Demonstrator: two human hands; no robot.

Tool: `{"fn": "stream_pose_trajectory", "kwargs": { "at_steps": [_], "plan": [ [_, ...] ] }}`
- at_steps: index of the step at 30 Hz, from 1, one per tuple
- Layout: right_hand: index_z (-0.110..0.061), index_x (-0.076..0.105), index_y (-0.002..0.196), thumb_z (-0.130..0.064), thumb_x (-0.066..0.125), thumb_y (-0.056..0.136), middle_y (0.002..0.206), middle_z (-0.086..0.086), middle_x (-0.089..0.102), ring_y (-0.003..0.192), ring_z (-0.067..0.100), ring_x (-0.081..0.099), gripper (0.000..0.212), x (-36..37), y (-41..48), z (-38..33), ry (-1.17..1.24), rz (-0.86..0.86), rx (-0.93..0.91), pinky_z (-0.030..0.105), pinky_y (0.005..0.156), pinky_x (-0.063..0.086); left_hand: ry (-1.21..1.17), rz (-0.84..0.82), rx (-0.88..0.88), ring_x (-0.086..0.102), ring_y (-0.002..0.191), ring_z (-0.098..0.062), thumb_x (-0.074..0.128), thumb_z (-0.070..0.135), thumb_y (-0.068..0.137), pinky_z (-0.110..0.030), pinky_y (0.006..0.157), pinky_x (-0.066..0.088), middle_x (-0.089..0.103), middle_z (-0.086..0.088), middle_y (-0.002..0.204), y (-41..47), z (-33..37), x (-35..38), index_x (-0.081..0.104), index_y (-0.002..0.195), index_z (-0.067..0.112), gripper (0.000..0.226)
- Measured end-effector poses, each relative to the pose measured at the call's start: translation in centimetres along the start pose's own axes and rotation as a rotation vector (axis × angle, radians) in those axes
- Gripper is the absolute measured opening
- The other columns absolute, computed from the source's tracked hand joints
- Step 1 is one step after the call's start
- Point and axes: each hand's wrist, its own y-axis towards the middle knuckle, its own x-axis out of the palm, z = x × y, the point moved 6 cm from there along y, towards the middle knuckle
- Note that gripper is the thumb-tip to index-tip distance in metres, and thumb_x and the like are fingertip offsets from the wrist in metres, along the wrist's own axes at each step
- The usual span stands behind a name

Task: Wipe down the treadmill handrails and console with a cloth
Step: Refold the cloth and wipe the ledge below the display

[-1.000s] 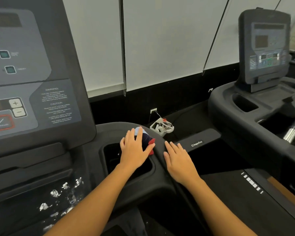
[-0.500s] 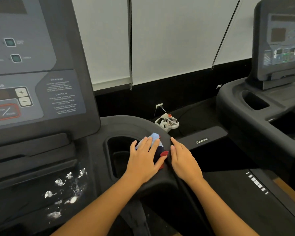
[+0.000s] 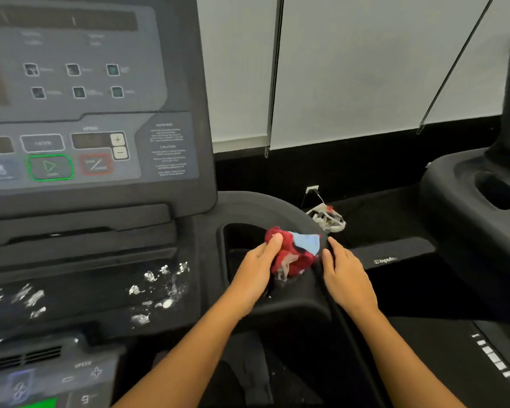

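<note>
A bunched red and light-blue cloth sits on the black rim of the treadmill's right cup holder. My left hand grips the cloth from the left, thumb on its top. My right hand rests flat on the curved black handrail just right of the cloth, fingers straight. The grey console with its buttons fills the upper left. White smears mark the black shelf below it.
A second treadmill stands at the right. Between the two machines a white cable bundle lies on the dark floor by a wall outlet. White window blinds hang behind. The black deck side runs at lower right.
The cloth now shows bunched up beside my left hand, which was covering it flat before. The view has swung left, bringing more of the console in. My right hand stays on the handrail.
</note>
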Motion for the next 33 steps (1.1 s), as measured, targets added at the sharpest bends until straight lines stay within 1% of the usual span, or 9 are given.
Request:
{"fn": "stream_pose_trajectory", "kwargs": {
  "at_steps": [4, 8, 12, 14, 16, 19, 22, 25, 33],
  "plan": [
    [-0.016, 0.035, 0.143, -0.04, 0.033, 0.099, 0.145, 0.004, 0.041, 0.135, 0.02, 0.034, 0.051, 0.0, 0.0, -0.2, 0.017, 0.011, -0.034, 0.038, 0.108, 0.029, -0.534, 0.219, 0.025, 0.067, 0.093, -0.01, 0.039, 0.049, 0.091, -0.031, 0.089, 0.047, 0.072, 0.003, 0.098, -4.0, 0.7, -4.9, 0.067, 0.101, 0.024, 0.039],
    [-0.011, 0.051, 0.131, -0.031, 0.041, 0.097, 0.136, 0.008, 0.049, 0.131, 0.022, 0.038, 0.04, -0.9, -0.7, -2.4, 0.033, 0.165, -0.18, 0.04, 0.107, 0.03, -0.537, 0.452, 0.177, 0.067, 0.094, -0.009, 0.034, 0.049, 0.092, -0.028, 0.083, 0.047, 0.072, 0.006, 0.099, -7.9, 1.5, -10.7, 0.064, 0.106, 0.026, 0.04],
    [-0.016, 0.052, 0.13, -0.031, 0.042, 0.098, 0.14, 0.003, 0.045, 0.136, 0.018, 0.031, 0.037, 1.0, -2.6, -6.4, 0.111, 0.09, -0.302, 0.037, 0.111, 0.025, -0.086, 0.672, 0.262, 0.062, 0.091, 0.003, 0.04, 0.043, 0.094, -0.016, 0.079, 0.047, 0.068, 0.01, 0.098, -10.0, 1.7, -14.6, 0.061, 0.103, 0.034, 0.025],
    [-0.017, 0.051, 0.13, -0.032, 0.041, 0.098, 0.141, 0.002, 0.044, 0.137, 0.017, 0.029, 0.037, 2.2, -3.5, -8.2, 0.138, 0.036, -0.362, 0.037, 0.113, 0.024, 0.229, 0.693, 0.307, 0.057, 0.091, 0.009, 0.045, 0.039, 0.094, -0.02, 0.085, 0.045, 0.064, 0.011, 0.102, -9.9, 1.2, -15.1, 0.06, 0.103, 0.036, 0.018],
    [-0.017, 0.051, 0.131, -0.033, 0.041, 0.098, 0.14, 0.001, 0.045, 0.136, 0.016, 0.031, 0.038, 3.3, -4.2, -9.6, 0.15, -0.002, -0.4, 0.035, 0.113, 0.025, 0.528, 0.605, 0.273, 0.05, 0.113, 0.001, 0.05, 0.048, 0.09, -0.028, 0.101, 0.038, 0.056, 0.007, 0.125, -8.7, -0.3, -14.9, 0.058, 0.116, 0.033, 0.032],
    [-0.02, 0.05, 0.132, -0.035, 0.041, 0.098, 0.142, -0.001, 0.042, 0.137, 0.014, 0.029, 0.039, 4.9, -4.8, -10.8, 0.123, -0.05, -0.42, 0.033, 0.113, 0.023, 0.929, 0.356, 0.197, 0.023, 0.138, -0.018, 0.03, 0.072, 0.078, -0.041, 0.113, 0.02, 0.031, 0.006, 0.147, -6.2, -2.5, -13.0, 0.048, 0.124, 0.039, 0.059],
    [-0.02, 0.049, 0.133, -0.035, 0.04, 0.098, 0.143, -0.002, 0.04, 0.139, 0.014, 0.026, 0.039, 6.2, -5.2, -11.7, 0.12, -0.082, -0.413, 0.031, 0.112, 0.021, 0.91, 0.29, 0.099, 0.0, 0.143, -0.018, 0.027, 0.064, 0.086, -0.042, 0.115, 0.006, 0.009, 0.002, 0.155, -4.9, -2.9, -12.0, 0.044, 0.125, 0.034, 0.052],
    [-0.019, 0.048, 0.134, -0.034, 0.04, 0.098, 0.144, -0.002, 0.04, 0.138, 0.013, 0.026, 0.04, 7.2, -5.3, -12.3, 0.113, -0.098, -0.405, 0.028, 0.111, 0.02, 0.941, 0.349, 0.004, -0.005, 0.143, -0.027, 0.035, 0.054, 0.092, -0.043, 0.114, 0.008, -0.009, -0.01, 0.156, -4.5, -3.0, -11.6, 0.038, 0.129, 0.03, 0.045],
    [-0.019, 0.046, 0.137, -0.037, 0.042, 0.097, 0.139, 0.0, 0.049, 0.137, 0.02, 0.035, 0.044, 9.2, -5.3, -12.6, -0.114, -0.002, -0.417, 0.037, 0.11, 0.027, 1.131, 0.439, -0.039, -0.002, 0.143, -0.025, 0.028, 0.057, 0.093, -0.033, 0.115, 0.002, -0.008, -0.012, 0.155, -5.7, -4.2, -11.5, -0.012, 0.146, 0.019, 0.077]
  ]
}}
